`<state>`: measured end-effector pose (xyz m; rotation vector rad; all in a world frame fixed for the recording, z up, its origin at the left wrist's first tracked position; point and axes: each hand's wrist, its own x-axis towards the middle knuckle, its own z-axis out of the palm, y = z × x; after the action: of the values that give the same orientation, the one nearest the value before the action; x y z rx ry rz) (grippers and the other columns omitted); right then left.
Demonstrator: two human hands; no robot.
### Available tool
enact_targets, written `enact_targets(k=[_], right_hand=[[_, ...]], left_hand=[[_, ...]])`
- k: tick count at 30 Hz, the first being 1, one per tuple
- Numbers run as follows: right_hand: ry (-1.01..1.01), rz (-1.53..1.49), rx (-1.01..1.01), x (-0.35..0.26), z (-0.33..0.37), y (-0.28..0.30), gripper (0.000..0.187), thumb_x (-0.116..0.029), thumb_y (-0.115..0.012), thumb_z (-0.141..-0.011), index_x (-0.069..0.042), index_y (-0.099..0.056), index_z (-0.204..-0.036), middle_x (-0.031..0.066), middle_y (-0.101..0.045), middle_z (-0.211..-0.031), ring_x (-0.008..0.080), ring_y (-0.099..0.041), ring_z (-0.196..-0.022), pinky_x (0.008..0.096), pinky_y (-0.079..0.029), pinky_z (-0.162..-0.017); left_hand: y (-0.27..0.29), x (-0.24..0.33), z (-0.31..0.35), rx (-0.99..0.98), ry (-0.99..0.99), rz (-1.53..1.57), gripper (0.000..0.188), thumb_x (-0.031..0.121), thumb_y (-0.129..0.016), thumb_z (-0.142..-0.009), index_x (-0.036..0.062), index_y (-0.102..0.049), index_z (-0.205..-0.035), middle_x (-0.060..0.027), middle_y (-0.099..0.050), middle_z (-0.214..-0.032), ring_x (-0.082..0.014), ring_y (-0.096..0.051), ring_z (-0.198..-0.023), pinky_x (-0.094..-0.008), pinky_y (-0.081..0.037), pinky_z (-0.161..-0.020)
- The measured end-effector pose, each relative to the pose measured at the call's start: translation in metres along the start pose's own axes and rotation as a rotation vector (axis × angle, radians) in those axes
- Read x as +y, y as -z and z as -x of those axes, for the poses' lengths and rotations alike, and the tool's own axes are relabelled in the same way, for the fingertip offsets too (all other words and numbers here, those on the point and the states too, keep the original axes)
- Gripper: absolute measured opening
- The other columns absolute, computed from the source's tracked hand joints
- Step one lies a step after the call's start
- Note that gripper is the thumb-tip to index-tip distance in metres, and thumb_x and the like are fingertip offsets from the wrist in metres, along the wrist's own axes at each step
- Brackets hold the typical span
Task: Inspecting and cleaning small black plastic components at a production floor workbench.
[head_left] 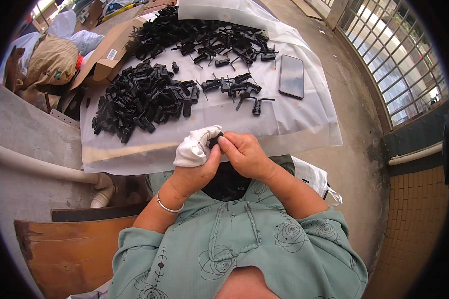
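A small black plastic part (215, 140) is pinched between my two hands just off the near edge of the table. My left hand (199, 152), partly covered by a white cloth glove, grips it from the left. From the right, the bare thumb and fingers of my right hand (242, 152) close on it; its shape is mostly hidden by them. Beyond my hands lies a heap of black plastic parts (144, 97). A few parts with thin stems (229, 85) lie apart to its right, and a larger pile of stemmed parts (199, 35) fills the far side.
White sheeting (294, 119) covers the table. A phone (291, 76) lies at its right. Left of the table are a cardboard box (110, 50) and stuffed sacks (52, 60). Dark pieces sit in my lap (227, 184). A barred window (391, 55) stands to the right.
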<state>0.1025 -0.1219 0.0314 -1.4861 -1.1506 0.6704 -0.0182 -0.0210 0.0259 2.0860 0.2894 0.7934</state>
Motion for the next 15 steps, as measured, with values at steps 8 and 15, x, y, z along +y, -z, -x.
enact_targets(k=[8, 15], right_hand=[[0.024, 0.291, -0.156, 0.005, 0.001, 0.02, 0.016, -0.012, -0.062, -0.082, -0.002, -0.06, -0.094, 0.0072, -0.057, -0.067, 0.0153, -0.05, -0.057, 0.0263, -0.043, -0.057], [0.357, 0.192, 0.072, 0.008, -0.003, 0.023, 0.015, -0.009, -0.066, -0.079, -0.002, -0.061, -0.091, 0.0057, -0.055, -0.065, 0.0147, -0.048, -0.055, 0.0264, -0.042, -0.054]], left_hand=[[0.018, 0.004, -0.007, -0.088, 0.467, 0.775, 0.032, 0.009, -0.052, -0.09, 0.0017, -0.043, -0.12, -0.0018, -0.054, -0.089, -0.0051, -0.046, -0.066, -0.0178, -0.041, -0.059], [0.014, 0.012, -0.007, -0.204, 0.449, 0.532, 0.032, 0.006, -0.042, -0.091, 0.0035, -0.039, -0.122, -0.0009, -0.051, -0.086, -0.0027, -0.039, -0.056, -0.0171, -0.035, -0.05]])
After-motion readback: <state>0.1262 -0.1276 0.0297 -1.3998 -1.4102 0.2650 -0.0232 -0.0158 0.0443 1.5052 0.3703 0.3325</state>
